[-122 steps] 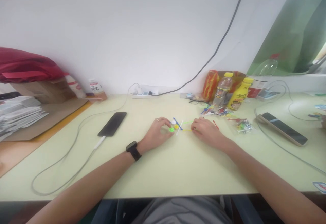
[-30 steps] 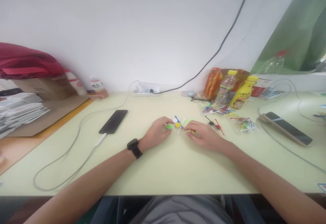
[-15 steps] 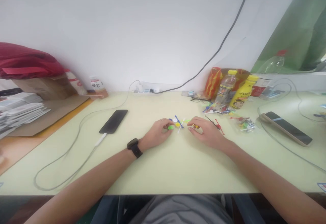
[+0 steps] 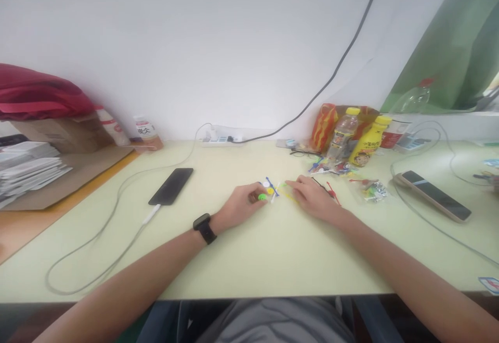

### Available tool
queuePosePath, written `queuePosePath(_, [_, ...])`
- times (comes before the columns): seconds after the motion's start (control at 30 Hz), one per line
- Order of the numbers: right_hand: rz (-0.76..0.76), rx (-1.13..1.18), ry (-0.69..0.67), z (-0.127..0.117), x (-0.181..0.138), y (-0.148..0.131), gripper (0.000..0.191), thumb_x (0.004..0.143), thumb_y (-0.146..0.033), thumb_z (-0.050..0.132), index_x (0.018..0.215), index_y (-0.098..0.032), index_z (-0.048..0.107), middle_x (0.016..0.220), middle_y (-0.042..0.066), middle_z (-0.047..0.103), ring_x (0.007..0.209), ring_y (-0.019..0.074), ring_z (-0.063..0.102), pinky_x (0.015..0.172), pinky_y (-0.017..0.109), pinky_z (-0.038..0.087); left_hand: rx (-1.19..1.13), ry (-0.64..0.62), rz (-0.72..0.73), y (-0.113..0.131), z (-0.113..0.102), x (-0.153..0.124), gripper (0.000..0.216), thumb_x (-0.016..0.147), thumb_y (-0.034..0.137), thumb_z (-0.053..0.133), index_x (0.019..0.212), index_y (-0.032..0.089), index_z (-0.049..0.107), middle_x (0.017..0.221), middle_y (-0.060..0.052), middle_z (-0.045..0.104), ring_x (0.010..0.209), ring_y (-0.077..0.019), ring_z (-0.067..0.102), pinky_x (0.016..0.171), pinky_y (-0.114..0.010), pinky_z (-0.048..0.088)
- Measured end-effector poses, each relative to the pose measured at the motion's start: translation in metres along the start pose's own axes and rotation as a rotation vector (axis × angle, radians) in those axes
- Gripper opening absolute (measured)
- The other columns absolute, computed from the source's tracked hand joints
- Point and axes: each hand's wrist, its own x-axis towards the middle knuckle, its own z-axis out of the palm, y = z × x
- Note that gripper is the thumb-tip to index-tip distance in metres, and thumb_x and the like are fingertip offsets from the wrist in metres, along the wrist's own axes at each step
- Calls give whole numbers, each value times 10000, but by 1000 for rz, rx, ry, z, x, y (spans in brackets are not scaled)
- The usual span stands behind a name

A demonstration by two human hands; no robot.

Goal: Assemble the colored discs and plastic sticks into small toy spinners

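A pale yellow-green surface (image 4: 230,265) runs along a white wall (image 4: 175,52). At far left, a dark red cloth (image 4: 42,96) tops a cardboard box (image 4: 66,136), with stacked white flat items (image 4: 35,172) in front. Next come two bottles by the wall, then a black phone (image 4: 171,187) on a pale cable (image 4: 86,248). A power strip (image 4: 220,142) sits centre back. To the right are a red-and-yellow bag (image 4: 323,127), a yellow-capped clear bottle (image 4: 342,137), a yellow bottle (image 4: 367,144), a clear packet of small parts (image 4: 373,191) and a beige device (image 4: 436,197) with a dark screen.

At the middle, the left grip (image 4: 242,203), above a black watch, curls around a green disc (image 4: 262,197); whether it is pinched, I cannot tell. Just right of it lie a yellow disc (image 4: 270,191), a blue stick (image 4: 272,187) and a white stick, between the hands. The right grip (image 4: 314,197) has its index finger extended to a light-green piece (image 4: 283,185), a yellow stick (image 4: 289,196) just below; its hold cannot be told. A red stick (image 4: 331,193) lies beyond.
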Motion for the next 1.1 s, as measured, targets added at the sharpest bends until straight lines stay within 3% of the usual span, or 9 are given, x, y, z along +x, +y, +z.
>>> queuePosePath(0.13, [-39,-46,-34,2,4,-2,278,1027,-225,463,1157,-268,704,932,60,616,935,230,605,794,355,469,-49,-36,4,3,5,-1,186,918,343,689,1026,206,754,940,-22,745,785,-154,638,733,-277,538])
queuePosePath(0.33, [26,-78,4,5,7,-2,149,994,-221,524,972,-222,672,945,59,663,949,231,619,808,357,438,-114,-87,41,12,5,-5,205,955,350,661,1060,199,752,1060,-62,757,908,-183,688,862,-322,577])
queuePosePath(0.47, [44,-127,39,4,7,-4,131,954,-178,526,875,-213,624,911,55,667,908,226,608,777,344,403,-226,-85,60,9,10,-5,363,959,352,667,1286,196,686,1188,-99,741,1075,-221,700,996,-384,573])
queuePosePath(0.57, [61,-163,81,-2,6,-8,117,912,-151,535,821,-208,581,884,54,667,877,219,595,765,336,379,-245,-100,51,6,12,-5,346,960,361,669,1252,180,710,1223,-105,733,1116,-229,696,1038,-383,556])
queuePosePath(0.67, [108,-143,65,-8,5,-13,115,890,-153,537,792,-213,537,831,35,657,791,197,577,698,319,349,-212,-110,35,8,10,-4,254,970,361,659,1128,183,749,1169,-84,749,1078,-219,701,1008,-352,555])
queuePosePath(0.83, [159,-71,26,-9,4,-15,107,890,-150,514,809,-220,511,834,20,656,711,177,554,624,299,308,-210,-83,57,15,5,-2,234,993,355,633,1109,184,743,1091,-76,752,1000,-198,693,909,-306,549])
queuePosePath(1.1, [44,105,219,-5,9,-3,138,911,-126,492,911,-213,599,926,62,682,838,216,638,754,329,449,-315,-50,22,18,3,-2,263,982,400,653,1064,169,748,972,-78,743,846,-166,678,828,-299,557])
